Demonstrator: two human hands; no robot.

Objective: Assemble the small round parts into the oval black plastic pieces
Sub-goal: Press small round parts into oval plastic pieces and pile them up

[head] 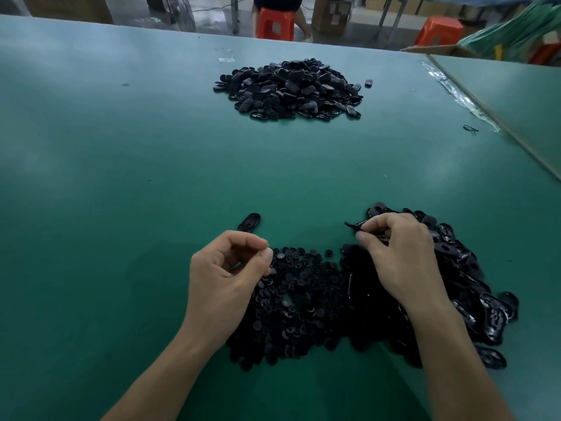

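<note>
Black small round parts [297, 308] heaped near centre on green table [121, 147]. Left hand [224, 275] at the heap's left edge, thumb and forefinger tips together; can't tell if anything is held. Right hand [400, 253] pinches one oval piece [356, 225] over near-right oval pile [467, 275]. Lone oval [249, 222] just beyond left hand. Far centre: big oval heap [288, 89].

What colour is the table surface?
The table surface is teal green; head view.
</note>
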